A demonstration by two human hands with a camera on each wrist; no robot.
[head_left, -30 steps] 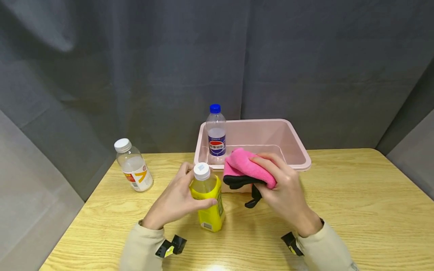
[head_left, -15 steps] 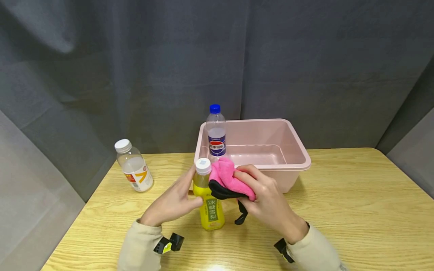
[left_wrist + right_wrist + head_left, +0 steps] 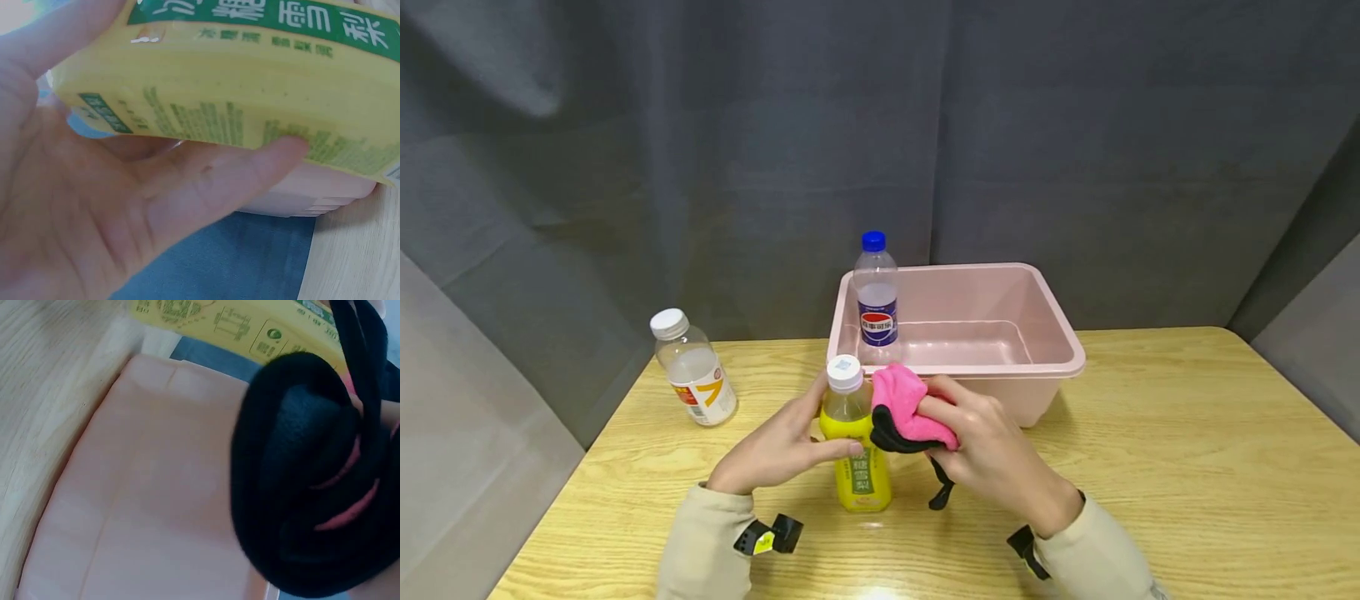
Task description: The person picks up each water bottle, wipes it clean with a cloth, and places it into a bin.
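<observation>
A yellow-labelled drink bottle (image 3: pixel 861 471) with a white cap stands upright on the table, its green label panel facing me. My left hand (image 3: pixel 775 446) holds it from the left, thumb across the front and fingers around the far side; the left wrist view shows thumb and a finger against the label (image 3: pixel 225 81). My right hand (image 3: pixel 988 442) grips a bunched pink-and-black cloth (image 3: pixel 904 404) at the bottle's right side, near the shoulder. A black strap hangs from the cloth. In the right wrist view, the cloth's black side (image 3: pixel 300 475) hides most of the fingers.
Behind the hands sits a pink plastic basin (image 3: pixel 1000 371). A clear bottle (image 3: pixel 877 325) with a blue cap stands inside it at the left. On the table's left is another clear bottle (image 3: pixel 703 383) with a white cap. A dark curtain (image 3: pixel 775 167) hangs behind the table.
My right hand has brought the cloth left and down from before the basin to the bottle. The bottle has turned, bringing its green panel to the front. My left hand stays around it.
</observation>
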